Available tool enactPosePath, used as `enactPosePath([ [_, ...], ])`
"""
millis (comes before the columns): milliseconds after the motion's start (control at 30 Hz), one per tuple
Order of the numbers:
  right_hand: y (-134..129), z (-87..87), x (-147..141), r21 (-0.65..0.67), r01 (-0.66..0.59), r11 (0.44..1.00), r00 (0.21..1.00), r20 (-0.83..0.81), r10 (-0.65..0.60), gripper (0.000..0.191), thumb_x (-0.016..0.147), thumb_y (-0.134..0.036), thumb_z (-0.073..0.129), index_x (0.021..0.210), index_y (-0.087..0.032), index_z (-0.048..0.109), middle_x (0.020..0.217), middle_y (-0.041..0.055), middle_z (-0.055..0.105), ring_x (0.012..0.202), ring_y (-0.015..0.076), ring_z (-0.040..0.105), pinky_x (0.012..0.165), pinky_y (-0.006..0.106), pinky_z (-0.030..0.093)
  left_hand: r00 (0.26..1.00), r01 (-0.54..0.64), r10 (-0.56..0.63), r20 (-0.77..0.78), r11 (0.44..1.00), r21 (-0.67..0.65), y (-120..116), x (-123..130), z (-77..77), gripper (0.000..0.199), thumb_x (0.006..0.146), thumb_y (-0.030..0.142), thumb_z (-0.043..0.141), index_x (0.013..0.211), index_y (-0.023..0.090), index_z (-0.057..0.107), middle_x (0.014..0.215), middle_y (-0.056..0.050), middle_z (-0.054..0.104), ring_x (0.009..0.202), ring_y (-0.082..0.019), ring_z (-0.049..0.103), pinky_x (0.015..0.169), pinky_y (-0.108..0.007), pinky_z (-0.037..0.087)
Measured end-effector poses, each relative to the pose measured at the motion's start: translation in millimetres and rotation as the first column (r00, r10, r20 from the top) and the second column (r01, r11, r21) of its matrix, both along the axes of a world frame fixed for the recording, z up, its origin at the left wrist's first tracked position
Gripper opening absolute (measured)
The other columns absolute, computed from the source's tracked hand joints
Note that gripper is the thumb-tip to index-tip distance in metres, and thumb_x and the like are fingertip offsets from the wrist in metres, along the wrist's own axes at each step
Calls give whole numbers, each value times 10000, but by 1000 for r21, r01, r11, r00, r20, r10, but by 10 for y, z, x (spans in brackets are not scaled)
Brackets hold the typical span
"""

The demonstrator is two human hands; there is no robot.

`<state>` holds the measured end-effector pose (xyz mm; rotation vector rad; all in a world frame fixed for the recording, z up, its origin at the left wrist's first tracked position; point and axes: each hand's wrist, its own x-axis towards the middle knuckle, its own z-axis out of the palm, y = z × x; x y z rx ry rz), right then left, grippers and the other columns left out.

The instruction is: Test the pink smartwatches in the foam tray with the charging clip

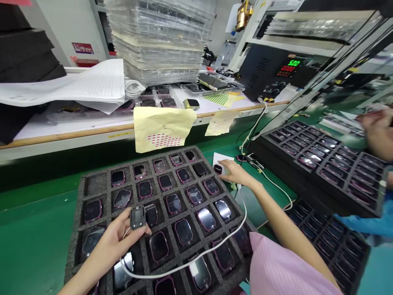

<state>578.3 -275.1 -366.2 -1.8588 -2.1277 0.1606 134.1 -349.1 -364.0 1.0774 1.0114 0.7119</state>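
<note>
My left hand [118,234] is closed on a small dark square device [138,217], held over a foam tray [96,183]. A white cable [172,271] runs from near that hand across the tray toward the right. Purple-rimmed smartwatch bodies, such as one watch [159,246], lie in the tray's compartments; the back left compartment holds none. Beyond the tray's right edge, my right hand [236,173] has its fingers closed around the side of a small dark-screened square device [217,169] on a white pad [218,157].
A second foam tray of watches [322,151] stands at right, with another tray [328,241] below it. Another person's hand [379,131] is at far right. The shelf carries stacked clear trays [159,45], papers [92,84] and a power supply [267,69]. Loose cables [276,184] lie near my right arm.
</note>
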Motion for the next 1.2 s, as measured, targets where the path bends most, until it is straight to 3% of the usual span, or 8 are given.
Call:
enactPosePath([
  [100, 89, 384, -268, 63, -74, 995, 997, -8, 75, 443, 790, -329, 680, 1178, -121, 623, 1142, 185, 630, 1072, 368, 582, 917, 525, 465, 999, -19, 19, -33, 1000, -2, 49, 13, 32, 334, 782, 424, 715, 969, 172, 601, 908, -61, 710, 734, -159, 642, 637, -222, 477],
  [200, 289, 703, -951, 155, -220, 963, 971, -59, 231, 341, 936, -354, 531, 1223, -177, 577, 1092, 119, 639, 1041, 281, 599, 936, 446, 467, 1000, -6, 6, -6, 1000, 24, 94, 32, 38, 366, 777, 402, 724, 1019, 165, 586, 921, -63, 702, 738, -146, 637, 654, -221, 480],
  [267, 434, 797, -1594, 173, -519, 837, 846, -35, 532, 266, 969, -324, 500, 1164, -176, 603, 1079, 105, 642, 1020, 254, 605, 913, 399, 486, 999, -8, 5, 47, 997, 75, 118, 43, 23, 360, 770, 380, 733, 1009, 156, 585, 900, -56, 688, 849, -166, 638, 756, -236, 486],
  [367, 633, 752, -2563, -32, -776, 629, 611, 209, 764, 240, 969, -241, 510, 1160, -127, 599, 1111, 130, 619, 1034, 253, 579, 901, 378, 484, 998, -4, -5, 66, 991, 131, 144, 38, -20, 340, 790, 374, 710, 1009, 154, 570, 896, -43, 657, 796, -141, 609, 698, -225, 472],
  [533, 941, 455, -3404, -128, -799, 588, 541, 275, 795, 206, 856, -186, 679, 1005, -48, 647, 982, 189, 638, 943, 319, 609, 785, 418, 514, 998, -16, 12, 68, 997, 70, 165, -22, -45, 379, 805, 414, 680, 1028, 160, 508, 862, -14, 617, 433, -24, 380, 386, -178, 300],
  [800, 958, 477, -3206, -42, -759, 650, 640, 137, 756, 368, 850, -313, 717, 1103, -61, 632, 1036, 168, 621, 1006, 305, 596, 843, 420, 516, 985, -27, 37, 168, 998, -64, 250, -79, 67, 389, 710, 362, 756, 920, 146, 511, 886, -31, 631, 388, 0, 343, 332, -161, 254],
  [1000, 455, 662, -2777, 18, -885, 466, 450, -228, 863, 409, 840, -300, 722, 1193, -134, 601, 1102, 106, 601, 1020, 232, 590, 889, 355, 515, 980, -26, 35, 197, 998, -51, 274, -109, 25, 459, 625, 239, 833, 962, 131, 540, 834, 6, 569, 494, -21, 352, 423, -171, 265],
  [1200, 171, 446, -2619, 18, -881, 472, 463, -168, 870, 391, 907, -282, 628, 1266, -147, 550, 1209, 152, 584, 1099, 281, 557, 906, 440, 510, 988, -32, 28, 154, 999, 26, 254, -82, 46, 472, 710, 339, 780, 1088, 139, 580, 841, -1, 565, 637, -87, 467, 576, -219, 369],
])
